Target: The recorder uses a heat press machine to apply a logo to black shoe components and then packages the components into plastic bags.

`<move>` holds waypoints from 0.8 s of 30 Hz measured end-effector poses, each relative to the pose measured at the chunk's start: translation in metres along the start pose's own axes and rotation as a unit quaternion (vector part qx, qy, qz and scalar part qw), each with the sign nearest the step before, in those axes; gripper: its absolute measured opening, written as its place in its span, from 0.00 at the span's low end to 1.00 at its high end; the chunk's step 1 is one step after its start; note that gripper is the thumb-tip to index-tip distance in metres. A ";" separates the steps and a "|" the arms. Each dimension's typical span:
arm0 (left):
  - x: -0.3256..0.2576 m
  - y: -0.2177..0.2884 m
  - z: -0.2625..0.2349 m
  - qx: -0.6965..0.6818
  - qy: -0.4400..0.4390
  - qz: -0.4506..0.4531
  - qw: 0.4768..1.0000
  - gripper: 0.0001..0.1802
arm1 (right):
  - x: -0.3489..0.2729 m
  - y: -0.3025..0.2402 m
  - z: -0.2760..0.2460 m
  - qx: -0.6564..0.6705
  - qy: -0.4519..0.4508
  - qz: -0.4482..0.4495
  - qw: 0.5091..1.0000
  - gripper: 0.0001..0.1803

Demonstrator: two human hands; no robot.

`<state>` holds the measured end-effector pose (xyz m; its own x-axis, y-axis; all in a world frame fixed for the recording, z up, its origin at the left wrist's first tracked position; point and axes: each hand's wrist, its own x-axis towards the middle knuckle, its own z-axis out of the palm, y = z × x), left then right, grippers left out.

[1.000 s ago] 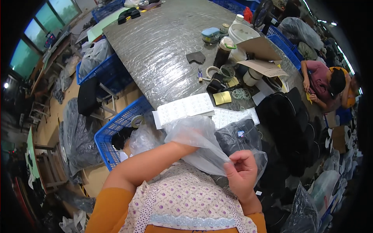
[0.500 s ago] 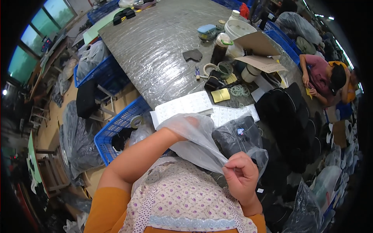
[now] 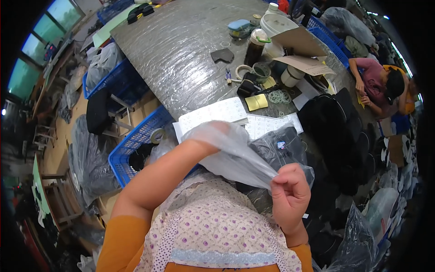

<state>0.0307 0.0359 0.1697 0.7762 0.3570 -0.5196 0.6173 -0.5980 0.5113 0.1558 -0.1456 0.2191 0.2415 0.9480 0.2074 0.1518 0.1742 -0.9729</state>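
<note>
Thin translucent plastic bag (image 3: 235, 152), held above the lap at the tabletop (image 3: 181, 50) edge, looks light, limp, slippery: left hand (image 3: 213, 136) inside it, fingers hidden; right hand (image 3: 290, 195) fingers pinch its rim, the likeliest hold.

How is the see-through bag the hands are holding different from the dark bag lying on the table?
The clear plastic bag is pale and see-through; the dark packed bag looks black inside its wrap. The clear bag is lifted, with the left hand inside it and the right hand pinching its edge; the dark bag lies on the table, untouched. The clear bag hangs limp; the dark one looks full. Both are shiny plastic.
</note>
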 end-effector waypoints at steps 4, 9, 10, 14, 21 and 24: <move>0.009 -0.044 0.040 0.063 0.161 -0.044 0.984 0.22 | 0.002 -0.007 0.003 0.008 0.001 -0.017 1.000 0.09; 0.004 -0.024 0.048 0.060 0.206 -0.044 0.976 0.16 | 0.002 -0.009 0.007 0.003 -0.009 -0.020 1.000 0.09; 0.004 -0.021 0.046 0.099 0.194 -0.049 0.975 0.22 | 0.003 -0.008 0.006 -0.014 -0.019 -0.028 0.999 0.09; -0.014 -0.001 0.033 0.058 0.186 -0.041 0.980 0.21 | 0.009 -0.002 0.005 -0.090 0.004 -0.046 0.995 0.11; -0.019 -0.024 0.084 -0.222 0.261 -0.037 0.939 0.16 | 0.020 -0.015 0.023 -0.169 -0.192 -0.343 0.904 0.11; 0.029 -0.048 0.128 -0.081 0.265 0.008 0.961 0.17 | 0.020 0.017 0.055 -0.136 -0.452 -0.147 0.869 0.08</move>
<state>0.0069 -0.0169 0.0423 0.7157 0.6895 -0.1112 0.5832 -0.5024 0.6384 0.1102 -0.1094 0.2014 -0.6790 0.7167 0.1593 0.3299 0.4917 -0.8058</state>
